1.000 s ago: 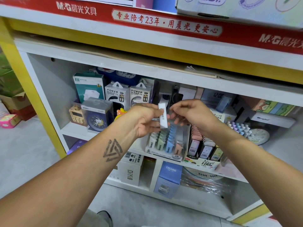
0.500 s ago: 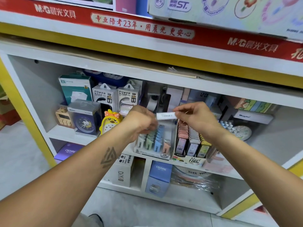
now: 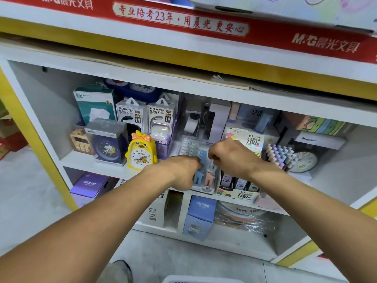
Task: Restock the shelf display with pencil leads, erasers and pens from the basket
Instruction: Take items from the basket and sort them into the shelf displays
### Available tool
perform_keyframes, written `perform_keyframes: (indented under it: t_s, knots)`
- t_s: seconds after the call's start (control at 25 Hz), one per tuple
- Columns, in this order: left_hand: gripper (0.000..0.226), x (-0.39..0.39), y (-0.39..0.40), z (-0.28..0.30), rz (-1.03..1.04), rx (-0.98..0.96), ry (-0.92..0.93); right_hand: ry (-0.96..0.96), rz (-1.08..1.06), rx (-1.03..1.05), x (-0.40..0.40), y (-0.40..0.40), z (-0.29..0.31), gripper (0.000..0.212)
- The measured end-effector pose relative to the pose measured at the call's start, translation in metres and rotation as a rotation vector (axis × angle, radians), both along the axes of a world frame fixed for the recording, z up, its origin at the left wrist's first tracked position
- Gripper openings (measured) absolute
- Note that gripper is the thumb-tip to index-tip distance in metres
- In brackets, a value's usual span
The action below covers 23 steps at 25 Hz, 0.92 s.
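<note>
Shelf [image 3: 114, 168] unit fills view, middle tier crowded; duck clock [image 3: 141, 152] at 9 o'clock of the hands. Lead display tray [image 3: 204, 187] sits at front edge, rows of pastel lead cases [image 3: 199, 174] upright. Left hand [image 3: 179, 172] curled at tray's left side, fingers hidden; grip unclear. Right hand [image 3: 228, 155] curled above the rows at 12 o'clock, seemingly pinching a case down. Risk: pushing into a tight row could tip neighbours or shove the tray back. Half a second ago both hands held a white case aloft, level; now lowered into tray.
</note>
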<state>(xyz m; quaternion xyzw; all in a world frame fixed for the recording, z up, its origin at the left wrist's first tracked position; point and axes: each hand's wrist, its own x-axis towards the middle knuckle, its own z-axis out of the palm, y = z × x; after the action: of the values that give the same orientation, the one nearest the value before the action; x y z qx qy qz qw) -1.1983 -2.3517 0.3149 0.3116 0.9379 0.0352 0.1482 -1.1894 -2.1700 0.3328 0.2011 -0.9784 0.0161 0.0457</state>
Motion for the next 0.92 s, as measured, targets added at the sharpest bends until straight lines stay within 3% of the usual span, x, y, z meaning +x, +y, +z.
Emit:
perform_keyframes:
  t_s: [0.28, 0.72, 0.84, 0.92]
  knots:
    - [0.059, 0.0, 0.0, 0.0, -0.015, -0.02, -0.001, -0.129, -0.024, 0.014, -0.007, -0.01, 0.002, 0.022]
    - [0.057, 0.006, 0.002, 0.005, -0.008, -0.015, 0.005, -0.054, 0.008, 0.216, 0.015, -0.034, 0.012, 0.026]
    - [0.041, 0.018, 0.005, 0.008, 0.023, 0.104, 0.162, 0.089, -0.04, 0.141, 0.036, -0.032, 0.018, 0.01]
    - [0.022, 0.033, 0.014, 0.003, 0.004, 0.186, 0.311, 0.135, -0.093, -0.048, 0.063, -0.016, 0.005, 0.023]
